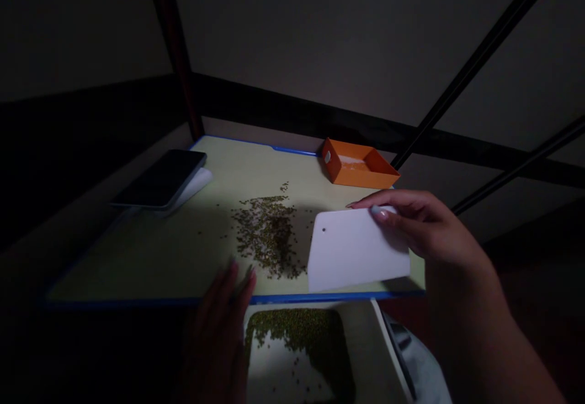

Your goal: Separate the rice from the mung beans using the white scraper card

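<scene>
My right hand (418,218) pinches the top edge of a white flat plastic scraper (356,251), a small card-like piece with a rounded corner. One small dark grain (324,230) shows on its face. To the left of the scraper, a loose heap of small green and brown grains (267,233) lies spread on the pale board (150,264). My left hand (223,318) is dim at the board's near edge, fingers stretched out and holding nothing. Below that edge, a white bin (381,349) contains more of the green grains (297,325).
An orange open tray (365,177) stands at the board's back right. On the left, a dark phone or tablet (162,175) rests tilted on a white object (194,186). A blue rim (320,298) runs along the board. Dark-framed panels rise behind it.
</scene>
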Action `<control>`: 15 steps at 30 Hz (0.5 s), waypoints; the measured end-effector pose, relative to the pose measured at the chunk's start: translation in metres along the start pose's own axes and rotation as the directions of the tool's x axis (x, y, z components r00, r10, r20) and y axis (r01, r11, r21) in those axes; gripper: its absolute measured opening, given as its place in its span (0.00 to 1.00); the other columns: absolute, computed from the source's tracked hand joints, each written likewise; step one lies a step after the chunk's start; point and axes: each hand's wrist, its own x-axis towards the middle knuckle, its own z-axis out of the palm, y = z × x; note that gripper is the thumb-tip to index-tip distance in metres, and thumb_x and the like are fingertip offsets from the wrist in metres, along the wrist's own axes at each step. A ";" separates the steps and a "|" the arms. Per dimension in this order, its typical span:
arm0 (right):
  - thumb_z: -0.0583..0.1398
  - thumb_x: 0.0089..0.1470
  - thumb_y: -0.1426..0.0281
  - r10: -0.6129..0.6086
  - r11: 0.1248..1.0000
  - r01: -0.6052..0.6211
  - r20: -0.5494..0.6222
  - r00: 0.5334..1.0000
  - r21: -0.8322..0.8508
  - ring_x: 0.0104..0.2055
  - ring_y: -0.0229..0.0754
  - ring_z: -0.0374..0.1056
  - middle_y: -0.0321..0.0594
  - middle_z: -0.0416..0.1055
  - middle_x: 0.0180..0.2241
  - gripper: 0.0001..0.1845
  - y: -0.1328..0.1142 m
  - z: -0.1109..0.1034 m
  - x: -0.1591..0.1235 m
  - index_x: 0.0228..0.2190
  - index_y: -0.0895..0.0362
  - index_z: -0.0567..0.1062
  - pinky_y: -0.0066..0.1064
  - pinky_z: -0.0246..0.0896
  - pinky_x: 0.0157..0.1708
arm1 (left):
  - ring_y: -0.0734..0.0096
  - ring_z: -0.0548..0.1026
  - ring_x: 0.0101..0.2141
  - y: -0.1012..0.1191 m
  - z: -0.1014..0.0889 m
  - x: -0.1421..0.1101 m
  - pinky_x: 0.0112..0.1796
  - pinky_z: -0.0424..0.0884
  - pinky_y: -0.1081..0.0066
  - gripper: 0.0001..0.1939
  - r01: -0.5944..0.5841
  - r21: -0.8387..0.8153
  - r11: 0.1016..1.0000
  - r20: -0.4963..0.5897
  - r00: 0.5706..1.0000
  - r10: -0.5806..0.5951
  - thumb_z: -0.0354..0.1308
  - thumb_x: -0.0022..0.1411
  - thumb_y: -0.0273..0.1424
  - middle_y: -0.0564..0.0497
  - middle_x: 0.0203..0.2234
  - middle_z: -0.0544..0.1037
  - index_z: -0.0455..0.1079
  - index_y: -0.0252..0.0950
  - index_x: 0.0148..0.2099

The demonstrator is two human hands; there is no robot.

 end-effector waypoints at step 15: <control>0.74 0.45 0.60 0.207 0.864 0.215 0.712 0.671 -0.455 0.54 0.48 0.76 0.45 0.67 0.66 0.56 -0.027 0.169 0.197 0.69 0.50 0.57 0.32 0.70 0.52 | 0.74 0.59 0.66 -0.014 -0.016 -0.012 0.54 0.82 0.61 0.38 0.009 0.313 0.950 0.039 0.999 -0.022 0.45 0.62 0.17 0.59 0.68 0.49 0.38 0.45 0.70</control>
